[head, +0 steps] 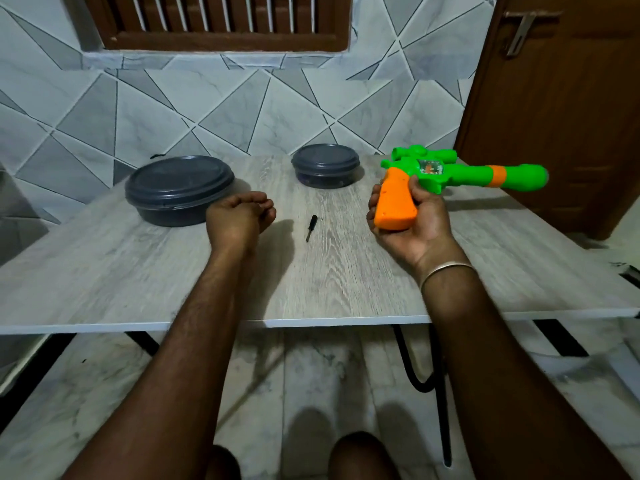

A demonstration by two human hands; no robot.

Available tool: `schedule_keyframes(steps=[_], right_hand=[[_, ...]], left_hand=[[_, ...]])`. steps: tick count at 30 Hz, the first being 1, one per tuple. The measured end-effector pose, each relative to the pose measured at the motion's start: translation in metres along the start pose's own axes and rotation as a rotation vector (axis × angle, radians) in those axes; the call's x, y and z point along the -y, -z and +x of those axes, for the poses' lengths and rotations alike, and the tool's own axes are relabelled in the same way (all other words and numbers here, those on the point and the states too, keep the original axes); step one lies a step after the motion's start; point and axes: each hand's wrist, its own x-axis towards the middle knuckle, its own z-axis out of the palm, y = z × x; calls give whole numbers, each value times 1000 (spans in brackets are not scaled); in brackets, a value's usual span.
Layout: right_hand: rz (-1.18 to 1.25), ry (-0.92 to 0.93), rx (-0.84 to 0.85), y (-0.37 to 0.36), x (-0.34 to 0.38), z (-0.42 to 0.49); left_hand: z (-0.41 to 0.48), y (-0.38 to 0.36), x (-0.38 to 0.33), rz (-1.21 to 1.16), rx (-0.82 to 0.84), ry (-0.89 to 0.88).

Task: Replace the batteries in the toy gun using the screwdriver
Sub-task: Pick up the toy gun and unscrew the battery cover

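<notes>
Right hand (412, 220) grips the toy gun (450, 178) right of centre; left hand (239, 216) rests curled, empty. Screwdriver (310, 227) lies on bare table (329, 282) between them; two lidded bowls (178, 190) behind.

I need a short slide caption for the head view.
Right hand holds green-and-orange plastic toy gun; small black screwdriver lies on grey wood-grain table.

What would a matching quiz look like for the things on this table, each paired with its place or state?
Things:
1. toy gun
2. screwdriver
3. big bowl
4. small bowl

Places or states:
A. lidded, far middle of the table
B. lying loose between the two hands
C. held by its orange handle in the right hand
D. lidded, just beyond the curled left hand

Pairs: 1-C, 2-B, 3-D, 4-A
</notes>
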Motion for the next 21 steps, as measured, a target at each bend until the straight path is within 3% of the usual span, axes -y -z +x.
schedule_keyframes(steps=[5, 11, 21], right_hand=[[-6, -12, -24, -4, 9, -9], [-33, -29, -6, -12, 3, -20], [-83, -75, -44, -11, -8, -25]], left_hand=[[-2, 7, -7, -18, -48, -20], [-15, 3, -9, 34, 14, -78], [-23, -36, 14, 545, 219, -276]])
